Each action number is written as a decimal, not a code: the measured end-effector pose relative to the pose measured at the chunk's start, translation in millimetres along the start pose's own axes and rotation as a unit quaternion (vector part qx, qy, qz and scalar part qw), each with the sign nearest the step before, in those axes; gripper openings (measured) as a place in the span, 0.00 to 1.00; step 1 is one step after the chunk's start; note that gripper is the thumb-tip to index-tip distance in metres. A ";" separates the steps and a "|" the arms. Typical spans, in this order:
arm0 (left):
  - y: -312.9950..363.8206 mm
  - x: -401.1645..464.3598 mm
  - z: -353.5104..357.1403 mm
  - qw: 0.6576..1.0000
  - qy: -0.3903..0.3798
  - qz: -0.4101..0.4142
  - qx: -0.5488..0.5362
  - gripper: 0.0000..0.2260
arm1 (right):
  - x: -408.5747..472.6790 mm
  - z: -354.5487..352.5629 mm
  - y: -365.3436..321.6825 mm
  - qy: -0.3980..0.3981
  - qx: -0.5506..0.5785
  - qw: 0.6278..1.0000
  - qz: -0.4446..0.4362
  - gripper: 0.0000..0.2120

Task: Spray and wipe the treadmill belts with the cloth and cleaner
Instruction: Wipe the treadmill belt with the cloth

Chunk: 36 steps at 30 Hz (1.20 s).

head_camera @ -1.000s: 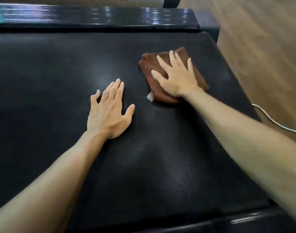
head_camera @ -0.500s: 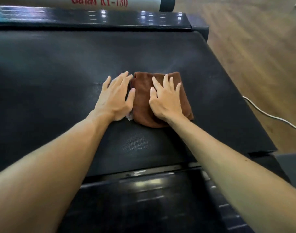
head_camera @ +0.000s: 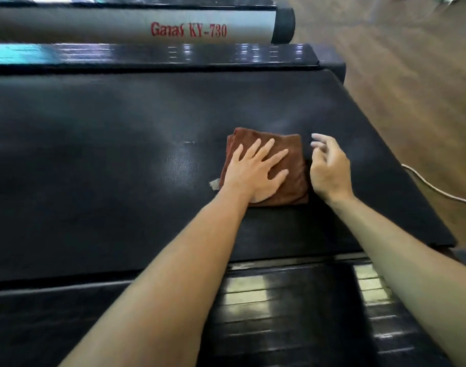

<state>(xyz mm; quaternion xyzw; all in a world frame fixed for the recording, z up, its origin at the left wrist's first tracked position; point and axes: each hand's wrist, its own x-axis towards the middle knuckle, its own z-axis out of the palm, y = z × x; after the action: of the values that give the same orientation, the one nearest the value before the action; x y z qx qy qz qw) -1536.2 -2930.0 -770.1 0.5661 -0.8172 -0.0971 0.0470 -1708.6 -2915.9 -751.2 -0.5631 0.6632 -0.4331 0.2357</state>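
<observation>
Lying folded on the treadmill belt (head_camera: 107, 144), right of centre, the brown cloth (head_camera: 292, 165) is roughly square — we see its slightly longer side running near to far, folded layers showing at its far-left corner. Our left hand (head_camera: 255, 173) presses flat on it, fingers spread and pointing far-right. Our right hand (head_camera: 329, 168) sits just beside the cloth's right edge — fingers loosely curled and blurred, holding nothing we can see. A white cable (head_camera: 435, 189) crosses the wooden floor (head_camera: 412, 75) to the right.
</observation>
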 end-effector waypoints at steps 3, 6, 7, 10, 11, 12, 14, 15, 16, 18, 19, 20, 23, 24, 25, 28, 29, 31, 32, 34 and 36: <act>-51.5 27.9 -5.7 0.997 0.035 -0.057 0.024 0.28 | 10.5 13.5 4.8 -0.019 -0.008 0.999 -0.043 0.19; -119.4 28.6 -13.8 0.983 0.052 -0.174 0.030 0.33 | 18.6 23.1 1.5 -0.058 -0.019 0.997 -0.041 0.19; -136.1 18.9 -14.0 0.977 0.052 -0.206 0.032 0.35 | 20.2 25.1 0.4 -0.077 -0.030 0.996 -0.041 0.19; -148.2 -24.0 -12.7 0.972 0.052 -0.225 0.039 0.35 | 13.9 32.3 -3.8 -0.114 -0.066 0.989 -0.068 0.19; -140.7 -37.7 -8.9 0.974 0.053 -0.216 0.039 0.34 | 9.5 37.0 -6.2 -0.121 -0.076 0.986 -0.081 0.20; -129.2 -52.8 -8.2 0.977 0.051 -0.206 0.036 0.33 | 2.4 42.6 -11.2 -0.129 -0.081 0.984 -0.096 0.20; -100.6 -83.4 -3.4 0.982 0.048 -0.176 0.037 0.33 | -16.8 56.3 -25.9 -0.154 -0.087 0.976 -0.131 0.20; -86.3 -95.9 -1.5 0.986 0.046 -0.157 0.041 0.33 | -27.1 62.7 -35.4 -0.165 -0.088 0.971 -0.147 0.21; -74.6 -105.4 -0.9 0.988 0.042 -0.140 0.043 0.33 | -35.9 68.8 -43.7 -0.175 -0.093 0.967 -0.159 0.21; -62.2 -120.2 1.6 0.989 0.034 -0.134 0.043 0.32 | -51.9 79.1 -54.2 -0.202 -0.127 0.954 -0.179 0.23; -59.2 -123.9 2.7 0.990 0.030 -0.134 0.042 0.31 | -59.0 81.3 -54.6 -0.220 -0.164 0.945 -0.176 0.24; -58.5 -127.5 3.2 0.990 0.026 -0.133 0.036 0.31 | -66.2 83.1 -53.5 -0.240 -0.214 0.932 -0.170 0.25; -60.8 -132.2 1.1 0.991 0.031 -0.128 0.012 0.34 | -79.1 87.6 -48.4 -0.254 -0.363 0.876 -0.191 0.27; -63.7 -133.3 1.3 0.992 0.034 -0.122 0.013 0.35 | -80.9 90.2 -48.2 -0.243 -0.391 0.865 -0.200 0.27; -65.9 -134.5 0.9 0.993 0.035 -0.113 0.013 0.34 | -81.4 90.7 -48.7 -0.239 -0.411 0.855 -0.205 0.28; -77.1 -148.0 -1.0 0.994 0.037 -0.097 0.023 0.32 | -83.4 90.7 -50.4 -0.240 -0.441 0.839 -0.209 0.28; -80.2 -151.6 -2.8 0.994 0.031 -0.099 0.030 0.31 | -83.0 89.7 -50.6 -0.238 -0.448 0.836 -0.208 0.28; -85.2 -158.0 -3.9 0.994 0.018 -0.105 0.024 0.31 | -82.0 89.6 -50.9 -0.246 -0.454 0.832 -0.203 0.29; -86.7 -161.0 -3.3 0.994 0.012 -0.109 0.019 0.30 | -82.3 89.5 -51.5 -0.251 -0.458 0.829 -0.201 0.29; -89.0 -167.7 -3.8 0.993 0.010 -0.120 0.014 0.30 | -82.5 90.0 -54.3 -0.257 -0.459 0.827 -0.196 0.29; -91.2 -174.9 -7.2 0.992 0.011 -0.124 0.022 0.31 | -82.2 88.2 -58.2 -0.257 -0.464 0.826 -0.191 0.29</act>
<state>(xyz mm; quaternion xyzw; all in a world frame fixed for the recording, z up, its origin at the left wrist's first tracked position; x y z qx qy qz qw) -1389.2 -2798.4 -776.6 0.6653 -0.7418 -0.0785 0.0309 -1585.4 -2864.4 -762.1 -0.8125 0.5804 0.0497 0.0205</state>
